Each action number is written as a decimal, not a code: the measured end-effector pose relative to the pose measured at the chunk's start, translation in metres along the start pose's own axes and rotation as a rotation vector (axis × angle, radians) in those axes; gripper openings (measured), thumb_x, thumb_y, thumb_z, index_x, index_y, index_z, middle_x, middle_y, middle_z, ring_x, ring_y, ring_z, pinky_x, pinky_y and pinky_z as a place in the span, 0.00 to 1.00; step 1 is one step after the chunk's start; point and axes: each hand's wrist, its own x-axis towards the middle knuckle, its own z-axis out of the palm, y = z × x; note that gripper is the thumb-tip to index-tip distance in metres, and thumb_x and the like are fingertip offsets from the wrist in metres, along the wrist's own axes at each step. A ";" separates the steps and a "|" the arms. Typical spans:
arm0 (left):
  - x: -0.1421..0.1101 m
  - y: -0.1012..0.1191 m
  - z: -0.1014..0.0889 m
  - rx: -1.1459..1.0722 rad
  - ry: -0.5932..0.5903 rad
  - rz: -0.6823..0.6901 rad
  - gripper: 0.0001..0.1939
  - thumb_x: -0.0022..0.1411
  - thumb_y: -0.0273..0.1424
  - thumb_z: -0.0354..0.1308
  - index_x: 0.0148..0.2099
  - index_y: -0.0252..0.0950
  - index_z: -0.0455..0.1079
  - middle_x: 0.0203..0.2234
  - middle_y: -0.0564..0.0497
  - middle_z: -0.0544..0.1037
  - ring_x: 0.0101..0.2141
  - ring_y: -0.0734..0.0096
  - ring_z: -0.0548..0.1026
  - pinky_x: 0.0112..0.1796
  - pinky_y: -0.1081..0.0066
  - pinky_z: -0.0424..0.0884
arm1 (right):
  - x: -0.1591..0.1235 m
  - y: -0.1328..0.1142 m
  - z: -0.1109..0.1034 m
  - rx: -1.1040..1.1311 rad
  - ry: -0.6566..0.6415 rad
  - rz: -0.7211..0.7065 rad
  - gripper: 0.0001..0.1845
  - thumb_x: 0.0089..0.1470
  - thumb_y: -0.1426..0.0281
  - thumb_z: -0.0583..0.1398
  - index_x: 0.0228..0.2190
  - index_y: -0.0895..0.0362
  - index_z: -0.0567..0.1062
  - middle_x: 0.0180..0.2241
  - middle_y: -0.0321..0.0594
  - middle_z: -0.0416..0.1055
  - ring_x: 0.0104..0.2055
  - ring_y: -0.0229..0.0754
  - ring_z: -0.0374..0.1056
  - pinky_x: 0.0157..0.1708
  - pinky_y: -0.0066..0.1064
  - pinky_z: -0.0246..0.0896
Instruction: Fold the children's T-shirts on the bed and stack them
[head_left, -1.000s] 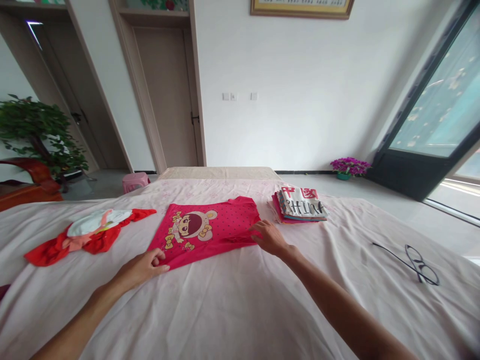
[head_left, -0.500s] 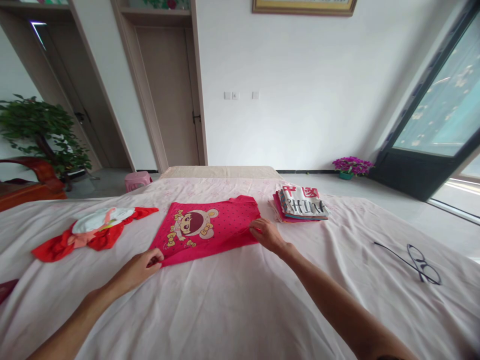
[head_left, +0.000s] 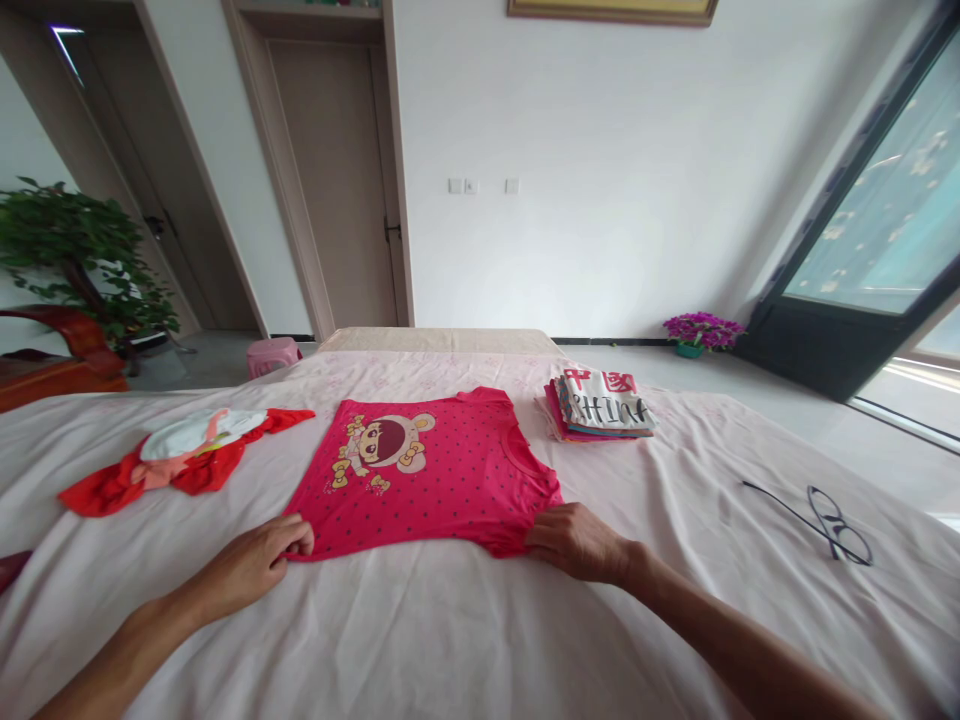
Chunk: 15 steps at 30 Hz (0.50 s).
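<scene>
A bright pink T-shirt [head_left: 442,480] with dark dots and a cartoon girl print lies spread on the bed sheet, its neckline to the right and its hem to the left. My left hand [head_left: 259,560] is closed on the near corner of the hem. At the near sleeve, my right hand [head_left: 577,540] has its fingers closed on the fabric, their tips partly hidden. Just beyond the neckline sits a stack of folded clothes [head_left: 600,405], a white printed shirt on top.
A crumpled red and white garment [head_left: 191,450] lies on the left of the pale sheet [head_left: 420,640]. Black-framed glasses [head_left: 836,530] rest at the right. Beyond the bed stand a pink stool [head_left: 274,355] and a pot of purple flowers [head_left: 701,332].
The T-shirt's near side has been drawn toward me and unfolded, so the neckline and near sleeve now show. Both hands have come nearer, the right one also moving rightward.
</scene>
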 end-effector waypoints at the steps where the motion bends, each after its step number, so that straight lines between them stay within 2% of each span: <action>1: 0.000 -0.001 -0.001 -0.003 -0.018 -0.011 0.17 0.44 0.20 0.44 0.35 0.40 0.66 0.32 0.54 0.73 0.35 0.69 0.71 0.38 0.73 0.63 | -0.002 -0.003 -0.003 0.021 -0.027 -0.011 0.18 0.67 0.62 0.48 0.36 0.53 0.76 0.31 0.40 0.74 0.32 0.38 0.67 0.33 0.28 0.55; 4: 0.005 -0.003 -0.010 -0.072 -0.147 -0.088 0.11 0.48 0.25 0.48 0.34 0.40 0.67 0.28 0.55 0.73 0.29 0.69 0.70 0.31 0.74 0.61 | 0.001 -0.004 -0.016 0.066 -0.047 0.030 0.20 0.67 0.61 0.48 0.33 0.52 0.76 0.29 0.39 0.74 0.31 0.38 0.68 0.34 0.28 0.56; 6: 0.018 -0.001 -0.019 -0.113 -0.170 -0.130 0.06 0.54 0.32 0.52 0.33 0.39 0.68 0.26 0.55 0.74 0.29 0.68 0.71 0.30 0.74 0.62 | 0.015 0.003 -0.023 0.053 0.037 0.152 0.21 0.67 0.60 0.46 0.35 0.52 0.77 0.30 0.40 0.75 0.33 0.39 0.69 0.36 0.29 0.58; 8: 0.039 0.006 -0.027 -0.126 -0.075 -0.130 0.13 0.60 0.41 0.50 0.33 0.39 0.69 0.28 0.54 0.76 0.32 0.66 0.74 0.33 0.73 0.65 | 0.040 0.016 -0.024 0.016 0.153 0.272 0.21 0.67 0.60 0.46 0.45 0.52 0.75 0.39 0.44 0.76 0.41 0.42 0.70 0.43 0.32 0.61; 10: 0.067 0.014 -0.028 -0.143 0.060 -0.099 0.18 0.64 0.46 0.47 0.40 0.39 0.71 0.35 0.51 0.79 0.39 0.64 0.76 0.40 0.71 0.68 | 0.072 0.031 -0.015 -0.024 0.213 0.319 0.24 0.67 0.58 0.47 0.57 0.53 0.68 0.54 0.48 0.70 0.54 0.47 0.65 0.53 0.38 0.58; 12: 0.095 0.016 -0.020 -0.145 0.151 -0.076 0.23 0.65 0.47 0.44 0.51 0.39 0.70 0.47 0.47 0.78 0.49 0.61 0.75 0.49 0.68 0.67 | 0.102 0.047 0.000 -0.052 0.184 0.319 0.29 0.66 0.57 0.47 0.63 0.55 0.59 0.64 0.50 0.57 0.65 0.49 0.53 0.61 0.42 0.50; 15: 0.128 0.006 0.002 -0.050 0.227 -0.104 0.31 0.66 0.46 0.41 0.62 0.32 0.62 0.60 0.40 0.68 0.61 0.58 0.64 0.59 0.62 0.59 | 0.132 0.069 0.025 -0.045 0.046 0.326 0.33 0.66 0.55 0.45 0.66 0.55 0.53 0.68 0.47 0.48 0.70 0.49 0.42 0.65 0.45 0.41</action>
